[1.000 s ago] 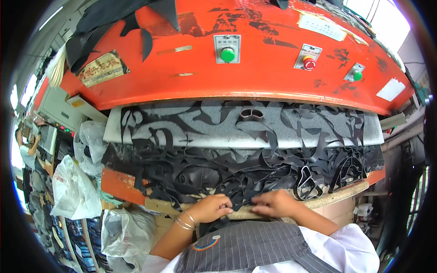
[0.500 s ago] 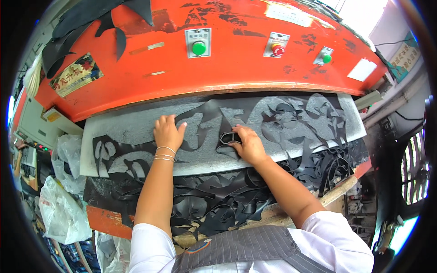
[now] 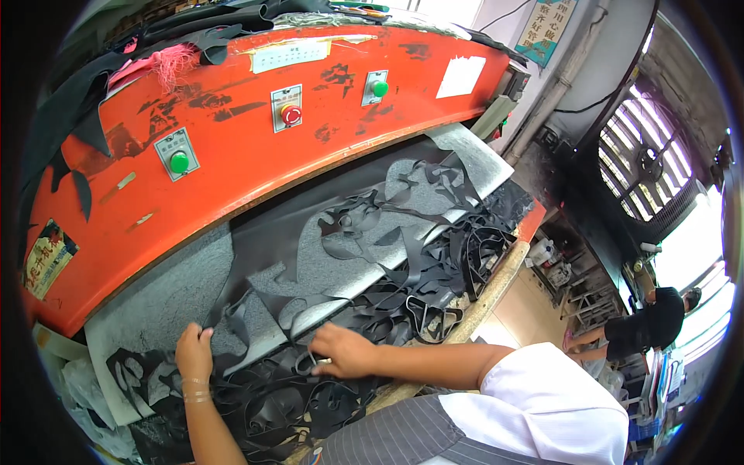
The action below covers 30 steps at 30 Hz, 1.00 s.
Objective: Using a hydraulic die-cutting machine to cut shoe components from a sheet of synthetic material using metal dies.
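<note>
A black leather-like sheet [image 3: 267, 221] with cut-out holes lies across a grey-white cutting board [image 3: 167, 287] under a red press [image 3: 225, 147]. At the board's near left part, my left hand [image 3: 194, 355] is closed, thumb and fingers pinching the near edge of the sheet. My right hand [image 3: 345, 351] is past the board's front edge, above a heap of black offcuts [image 3: 271, 411]. Its fingers are closed on a small metal loop that looks like a cutting die [image 3: 308, 361]. The palm side of both hands is hidden.
The press front carries green buttons [image 3: 179, 162] and a red knob [image 3: 291, 115]. Another die-like metal outline [image 3: 434, 318] lies on the offcuts. A worn wooden rail [image 3: 496, 287] edges the table. At the right, a person in black [image 3: 651, 322] bends near a large fan [image 3: 651, 163].
The view has swung to the right, bringing the fan and another person into sight. My right hand has moved the die off the board over the offcuts; my left hand has come nearer.
</note>
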Each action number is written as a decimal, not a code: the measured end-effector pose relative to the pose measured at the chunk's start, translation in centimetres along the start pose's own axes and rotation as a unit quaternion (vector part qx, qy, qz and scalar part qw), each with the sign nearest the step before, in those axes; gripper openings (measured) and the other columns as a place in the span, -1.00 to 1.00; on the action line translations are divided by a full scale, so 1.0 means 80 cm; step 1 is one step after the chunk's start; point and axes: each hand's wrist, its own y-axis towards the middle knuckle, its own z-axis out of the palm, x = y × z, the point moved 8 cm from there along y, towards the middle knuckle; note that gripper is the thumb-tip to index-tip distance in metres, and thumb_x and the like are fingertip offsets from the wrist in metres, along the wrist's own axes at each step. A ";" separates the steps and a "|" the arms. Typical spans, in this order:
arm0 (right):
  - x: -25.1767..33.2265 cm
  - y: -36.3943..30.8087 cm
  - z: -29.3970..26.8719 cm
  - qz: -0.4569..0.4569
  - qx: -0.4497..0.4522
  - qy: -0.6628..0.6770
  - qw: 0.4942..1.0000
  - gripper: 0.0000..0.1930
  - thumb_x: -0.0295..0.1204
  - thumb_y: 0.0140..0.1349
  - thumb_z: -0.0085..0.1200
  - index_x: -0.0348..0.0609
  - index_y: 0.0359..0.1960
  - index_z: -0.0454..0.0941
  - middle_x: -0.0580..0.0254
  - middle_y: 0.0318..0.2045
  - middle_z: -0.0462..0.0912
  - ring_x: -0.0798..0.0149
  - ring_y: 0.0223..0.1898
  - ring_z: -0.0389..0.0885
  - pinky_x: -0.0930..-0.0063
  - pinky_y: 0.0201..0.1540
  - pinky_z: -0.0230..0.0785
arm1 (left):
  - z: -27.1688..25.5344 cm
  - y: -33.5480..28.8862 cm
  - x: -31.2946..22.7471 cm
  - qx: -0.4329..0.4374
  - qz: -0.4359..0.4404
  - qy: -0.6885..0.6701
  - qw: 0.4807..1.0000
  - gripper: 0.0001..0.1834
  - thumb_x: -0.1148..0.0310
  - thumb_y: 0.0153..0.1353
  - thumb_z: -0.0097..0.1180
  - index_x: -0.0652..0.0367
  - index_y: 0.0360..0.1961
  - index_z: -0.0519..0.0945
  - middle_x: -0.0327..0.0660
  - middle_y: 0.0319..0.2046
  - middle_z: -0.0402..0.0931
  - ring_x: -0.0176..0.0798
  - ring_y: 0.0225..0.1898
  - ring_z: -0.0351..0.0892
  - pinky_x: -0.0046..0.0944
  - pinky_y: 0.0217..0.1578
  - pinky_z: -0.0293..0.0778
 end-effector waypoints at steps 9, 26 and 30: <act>0.002 -0.010 -0.037 0.028 0.205 0.057 0.977 -0.46 -0.14 0.14 0.20 -0.28 0.04 0.45 0.02 -0.09 0.49 -0.05 0.01 0.45 0.19 0.08 0.32 | -0.057 -0.098 0.126 0.010 -0.081 -0.052 0.995 -0.71 0.42 0.09 0.19 0.32 -0.56 0.33 0.01 -0.66 0.24 -0.07 -0.59 0.23 -0.14 -0.48 0.25; -0.478 -0.174 -0.458 0.434 -0.190 -0.254 0.843 -0.22 0.03 -0.04 0.33 -0.13 0.17 0.38 0.01 0.17 0.42 -0.13 0.23 0.29 -0.06 0.22 0.17 | 0.082 -0.016 -0.303 0.086 0.110 -0.061 0.988 -0.56 0.29 0.08 0.21 0.28 -0.02 0.53 0.10 -0.04 0.50 0.15 0.02 0.47 -0.04 0.05 0.37; -0.520 -0.200 -0.476 0.381 -0.107 -0.210 0.894 -0.49 -0.06 0.09 0.23 -0.11 -0.02 0.48 0.00 0.08 0.50 -0.14 0.13 0.41 0.04 0.12 0.30 | 0.174 0.024 -0.390 0.086 0.198 0.048 0.975 -0.26 0.24 0.10 0.22 0.38 0.25 0.27 0.22 0.19 0.28 0.25 0.20 0.26 0.05 0.19 0.18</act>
